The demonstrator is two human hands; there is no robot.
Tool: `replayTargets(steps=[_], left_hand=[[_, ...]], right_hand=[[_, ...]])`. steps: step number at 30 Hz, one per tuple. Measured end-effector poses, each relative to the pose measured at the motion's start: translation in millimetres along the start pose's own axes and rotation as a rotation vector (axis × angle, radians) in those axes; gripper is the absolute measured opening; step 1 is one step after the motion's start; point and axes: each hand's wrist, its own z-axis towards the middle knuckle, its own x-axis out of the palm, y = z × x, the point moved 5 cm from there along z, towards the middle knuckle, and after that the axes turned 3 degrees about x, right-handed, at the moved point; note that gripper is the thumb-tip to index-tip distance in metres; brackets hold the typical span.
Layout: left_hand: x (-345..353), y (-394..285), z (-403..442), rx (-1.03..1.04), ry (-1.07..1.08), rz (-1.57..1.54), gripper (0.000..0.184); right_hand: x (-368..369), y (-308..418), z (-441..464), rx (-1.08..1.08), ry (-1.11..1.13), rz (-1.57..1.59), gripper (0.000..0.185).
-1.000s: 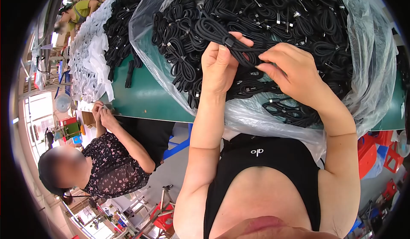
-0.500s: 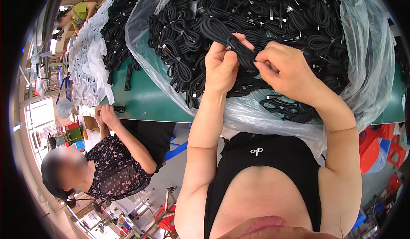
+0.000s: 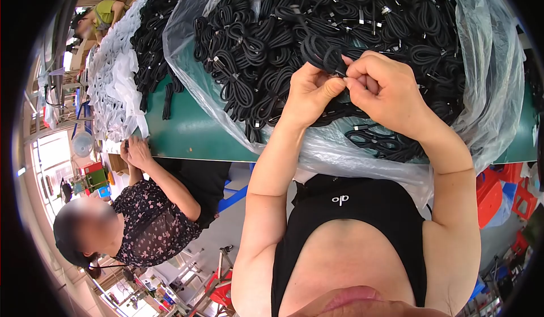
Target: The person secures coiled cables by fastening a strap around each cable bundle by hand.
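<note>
A coiled black cable [image 3: 321, 52] is held up in front of me, over a heap of similar bundled cables [image 3: 238, 84]. My left hand [image 3: 311, 93] is closed around the lower side of this coil, thumb pointing right. Against its right end, my right hand [image 3: 385, 90] pinches with thumb and forefinger, close to the left thumb tip. What exactly sits between those right fingertips is too small to make out. The heap lies in a large clear plastic bag [image 3: 212, 121], its sides folded outward. Silver connectors show among the bundles.
The bag rests on a green table [image 3: 187, 138]. To the left lie more black cables [image 3: 148, 50] and a pile of white plastic sleeves [image 3: 113, 73]. A co-worker [image 3: 158, 220] sits at the table's left, hands at its edge. Red stools [image 3: 492, 195] stand at right.
The held cable coil has turned and shifted right, now foreshortened. My left hand has moved right, so both hands' fingertips are closer together.
</note>
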Motion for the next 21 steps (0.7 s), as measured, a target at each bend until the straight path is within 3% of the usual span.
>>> replayTargets(steps=[5,8,10,12,17,21], left_hand=[[-4.5,-10.3,4.3,0.098,-0.071,-0.104,0.04],[-9.6,-18.0,6.1,0.164,-0.105,-0.081,0.04],[-8.9,-11.3,5.8,0.118,-0.076,-0.106,0.041],[-2.8,2.1,0.6,0.03,-0.052,0.066,0.042],[1.3,-3.2,1.1,0.022,-0.041,-0.029,0.045],[10.2,-16.3,3.2,-0.033,-0.059,-0.115,0.049]], right_hand=[[-4.8,6.7,4.0,0.082,0.019,-0.141,0.012],[-3.2,2.1,0.6,0.017,0.035,-0.196,0.014],[-3.5,2.0,0.5,0.036,0.048,-0.173,0.012],[-3.9,2.2,0.3,0.023,0.043,-0.147,0.012],[-3.8,3.1,1.8,-0.068,-0.022,-0.093,0.017],[-19.5,-0.1,7.2,0.04,-0.247,0.023,0.03]])
